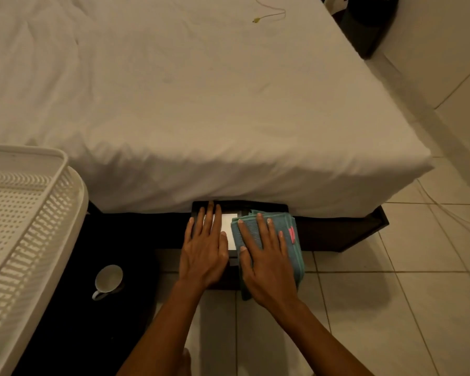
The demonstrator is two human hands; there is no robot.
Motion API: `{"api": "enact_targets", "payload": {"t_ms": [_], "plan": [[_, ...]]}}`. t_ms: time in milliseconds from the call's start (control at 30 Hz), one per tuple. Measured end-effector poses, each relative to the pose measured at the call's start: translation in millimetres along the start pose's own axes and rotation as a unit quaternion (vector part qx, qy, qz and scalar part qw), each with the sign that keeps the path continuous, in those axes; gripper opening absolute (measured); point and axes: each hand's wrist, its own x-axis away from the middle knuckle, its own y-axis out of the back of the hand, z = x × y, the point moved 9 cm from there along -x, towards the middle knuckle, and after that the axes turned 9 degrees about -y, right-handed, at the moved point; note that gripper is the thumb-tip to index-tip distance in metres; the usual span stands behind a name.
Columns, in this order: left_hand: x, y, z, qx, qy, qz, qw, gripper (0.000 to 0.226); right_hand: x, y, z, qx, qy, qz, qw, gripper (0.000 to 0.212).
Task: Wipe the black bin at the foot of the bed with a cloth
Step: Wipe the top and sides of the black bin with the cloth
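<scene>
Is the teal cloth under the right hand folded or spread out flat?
Folded. The teal cloth shows stacked layered edges along its right side beneath the right hand, lying on the black bin.

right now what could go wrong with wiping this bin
The teal cloth under the right hand hangs off the black bin on its right side, so a stroke may slide it off. The left hand lies flat, not gripping, so the bin might shift. The bin's far edge sits under the white bedsheet and could be missed.
</scene>
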Motion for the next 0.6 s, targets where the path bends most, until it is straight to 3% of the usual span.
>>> {"api": "enact_targets", "payload": {"t_ms": [400, 600], "plan": [[-4.0, -1.4, 4.6, -0.002, 0.04, -0.02, 0.999, 0.059, -8.7, 7.0, -0.6, 0.001, 0.017, 0.004, 1.0, 0.054], [-5.0, -2.0, 5.7, 0.016, 0.061, -0.024, 0.998, 0.057, 23.4, 10.2, -8.6, -0.005, 0.052, 0.043, 0.998, 0.051]]}}
